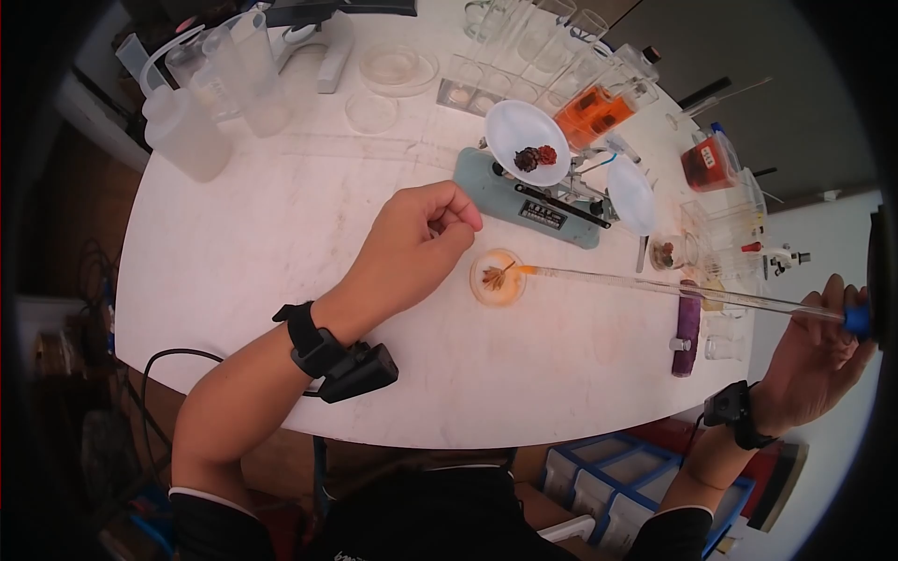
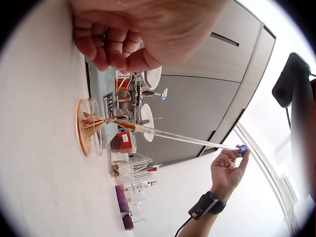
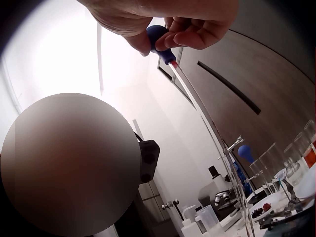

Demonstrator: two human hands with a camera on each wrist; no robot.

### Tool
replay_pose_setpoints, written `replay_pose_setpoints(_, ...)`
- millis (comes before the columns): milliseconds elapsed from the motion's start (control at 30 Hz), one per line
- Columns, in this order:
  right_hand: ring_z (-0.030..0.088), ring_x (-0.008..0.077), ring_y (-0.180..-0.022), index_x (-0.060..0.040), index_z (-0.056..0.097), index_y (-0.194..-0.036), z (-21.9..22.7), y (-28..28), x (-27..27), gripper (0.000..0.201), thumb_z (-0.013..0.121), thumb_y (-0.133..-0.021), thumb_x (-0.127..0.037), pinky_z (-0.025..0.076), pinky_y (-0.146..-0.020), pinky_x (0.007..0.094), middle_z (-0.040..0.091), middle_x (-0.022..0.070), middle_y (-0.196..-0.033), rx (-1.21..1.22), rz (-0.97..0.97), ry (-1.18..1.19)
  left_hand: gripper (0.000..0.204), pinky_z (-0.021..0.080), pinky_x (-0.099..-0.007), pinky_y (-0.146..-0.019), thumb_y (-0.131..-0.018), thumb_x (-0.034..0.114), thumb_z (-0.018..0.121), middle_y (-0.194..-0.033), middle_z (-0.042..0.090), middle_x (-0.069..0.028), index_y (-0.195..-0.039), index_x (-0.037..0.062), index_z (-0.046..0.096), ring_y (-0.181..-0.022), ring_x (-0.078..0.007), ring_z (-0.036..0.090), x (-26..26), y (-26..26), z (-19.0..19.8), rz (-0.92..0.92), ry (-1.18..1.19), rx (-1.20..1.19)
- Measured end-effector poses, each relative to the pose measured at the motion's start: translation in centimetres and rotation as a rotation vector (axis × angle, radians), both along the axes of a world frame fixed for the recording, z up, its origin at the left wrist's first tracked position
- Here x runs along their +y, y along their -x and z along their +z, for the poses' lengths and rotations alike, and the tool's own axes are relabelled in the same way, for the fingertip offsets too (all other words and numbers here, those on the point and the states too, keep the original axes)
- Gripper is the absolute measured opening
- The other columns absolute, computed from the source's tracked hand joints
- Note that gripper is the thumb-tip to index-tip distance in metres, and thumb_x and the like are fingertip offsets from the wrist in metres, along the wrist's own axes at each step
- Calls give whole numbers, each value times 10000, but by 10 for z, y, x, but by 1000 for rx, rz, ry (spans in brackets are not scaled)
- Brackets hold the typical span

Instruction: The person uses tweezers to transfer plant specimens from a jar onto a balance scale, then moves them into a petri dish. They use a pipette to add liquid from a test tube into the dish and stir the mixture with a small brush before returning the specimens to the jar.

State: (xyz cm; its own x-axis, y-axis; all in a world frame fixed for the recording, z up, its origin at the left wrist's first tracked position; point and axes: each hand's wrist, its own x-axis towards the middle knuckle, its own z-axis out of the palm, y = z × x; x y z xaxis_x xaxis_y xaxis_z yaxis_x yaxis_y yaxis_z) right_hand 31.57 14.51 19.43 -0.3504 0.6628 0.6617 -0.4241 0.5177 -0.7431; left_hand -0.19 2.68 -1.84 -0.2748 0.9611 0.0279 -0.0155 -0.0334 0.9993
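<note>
My right hand (image 1: 816,360) pinches the blue rubber bulb (image 3: 157,37) on a long glass pipette (image 1: 645,281), held up at the right. The pipette slants down leftward, orange liquid showing in its lower end. Its tip overlaps a small round glass dish (image 1: 510,300) on the table. In that dish, orange liquid surrounds a brown, splayed dried plant piece (image 2: 93,122). Just up and left of the dish, my left hand (image 1: 418,234) hovers with fingers loosely curled, holding nothing.
Behind the dish stands a green balance (image 1: 482,182), dark and red pieces on one white pan (image 1: 505,122). Test tubes and orange-filled bottles (image 1: 599,107) line the back. Plastic bottles (image 1: 187,140) stand back left; a purple cylinder (image 1: 687,327) lies at right.
</note>
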Motion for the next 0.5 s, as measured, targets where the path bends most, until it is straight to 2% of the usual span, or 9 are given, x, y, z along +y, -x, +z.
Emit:
replay_pose_setpoints(200,370,122,-816,88,467,-1201,-3,-5,11,429,554,-954,-252,343,-623,223,396,32,-872,-1,-21,24,78,380,-202,-659,-896,35,525,-801,571,37,-902,24,602,-713,-24,453,-1,-1,4,-20,53,6)
replay_pose_setpoints(300,362,121,-810,46,528,-1014,1,-4,12,300,586,-947,-241,323,-646,244,401,33,-861,-14,40,91,80,378,-202,-659,-897,34,524,-810,574,41,-901,26,603,-718,-20,449,-1,-1,5,-14,66,8)
replay_pose_setpoints(367,362,122,-813,37,527,-1001,0,-6,16,284,624,-917,-215,320,-663,251,393,32,-860,3,50,121,79,380,-203,-659,-898,34,526,-817,577,42,-899,29,605,-720,-20,449,-1,-2,6,-15,76,7)
replay_pose_setpoints(467,367,127,-827,58,460,-1151,-2,-13,27,434,683,-846,-153,331,-679,248,359,28,-865,59,20,131,74,387,-207,-663,-900,35,533,-826,584,42,-898,32,607,-725,-24,456,-3,-1,6,-23,90,15)
replay_pose_setpoints(500,366,129,-827,53,461,-1142,-2,-12,28,431,693,-833,-138,329,-683,252,358,28,-866,69,22,146,71,390,-208,-665,-901,35,537,-828,586,41,-898,32,608,-728,-25,460,-3,-1,5,-26,89,16)
